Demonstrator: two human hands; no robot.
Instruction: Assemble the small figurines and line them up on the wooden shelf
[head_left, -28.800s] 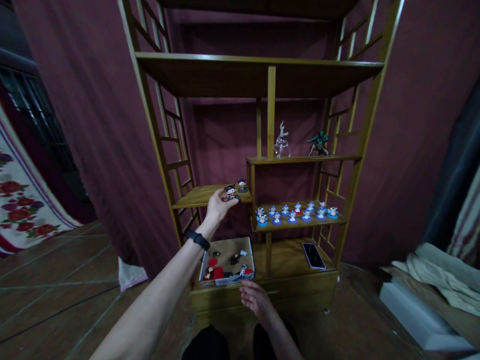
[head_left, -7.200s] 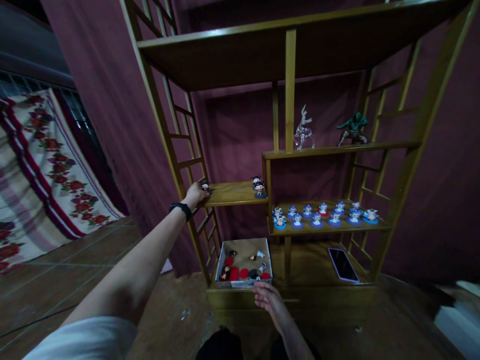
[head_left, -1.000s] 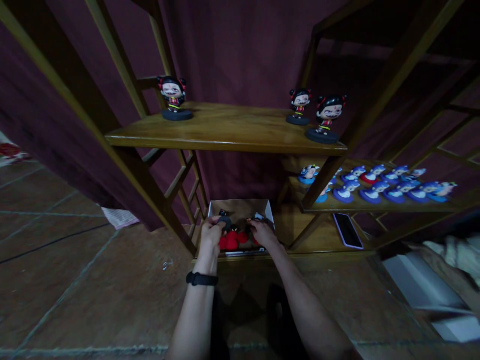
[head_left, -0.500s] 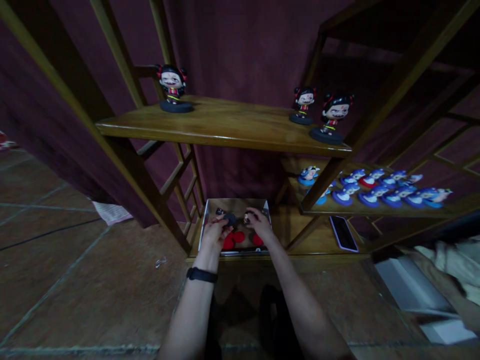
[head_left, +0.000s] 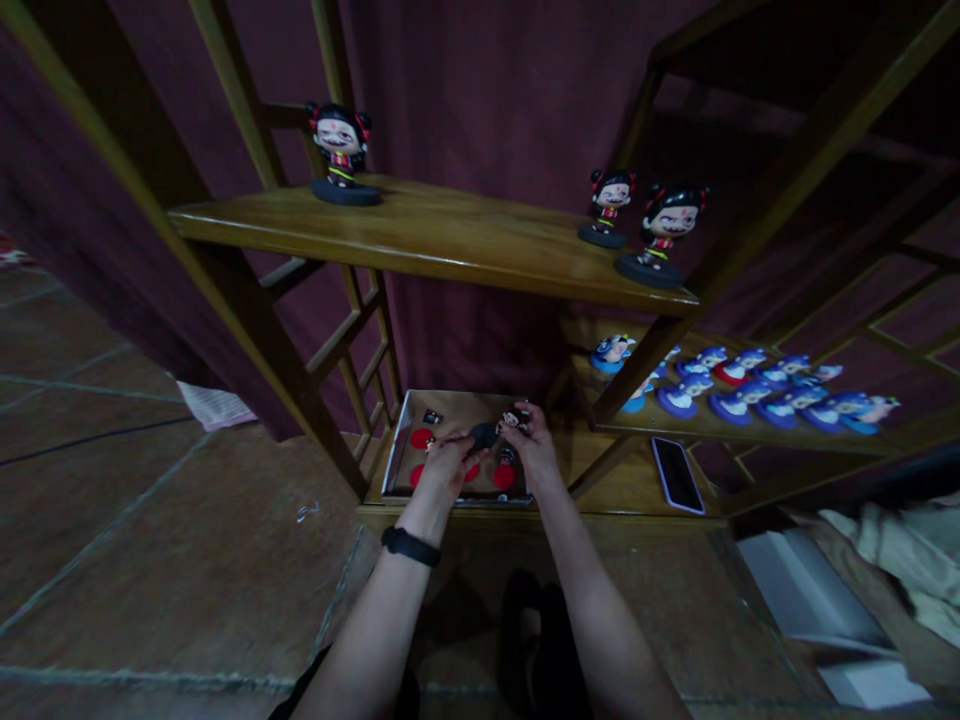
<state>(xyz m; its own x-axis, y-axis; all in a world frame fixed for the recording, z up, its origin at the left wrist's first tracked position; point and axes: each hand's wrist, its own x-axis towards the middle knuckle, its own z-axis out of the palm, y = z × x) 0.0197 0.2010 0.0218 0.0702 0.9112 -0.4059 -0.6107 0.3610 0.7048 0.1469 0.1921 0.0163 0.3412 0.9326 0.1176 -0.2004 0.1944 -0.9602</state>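
Observation:
Over a shallow cardboard box (head_left: 393, 455) on the low shelf, my two hands meet around one figurine. My right hand (head_left: 534, 440) is closed on the black-haired figurine (head_left: 513, 418) by its head and body. A dark round base (head_left: 484, 436) is at the figurine's lower end, and the fingers of my left hand (head_left: 448, 462) are closed on its edge. Inside the box lie red round bases (head_left: 421, 439), a small dark piece (head_left: 433, 416) and another small figure (head_left: 506, 457) by a red base. My left hand hides part of the contents.
Black-haired figurines (head_left: 341, 145) on dark bases stand on the upper wooden shelf (head_left: 450, 228). Several blue-and-white figurines (head_left: 739, 400) crowd the right shelf. A phone (head_left: 677, 475) lies on the lower board. White boxes (head_left: 814, 590) and cloth are on the floor at right.
My right hand has picked up the figurine and brought it against the dark base in my left hand. Both hands have come closer together; the view has shifted slightly.

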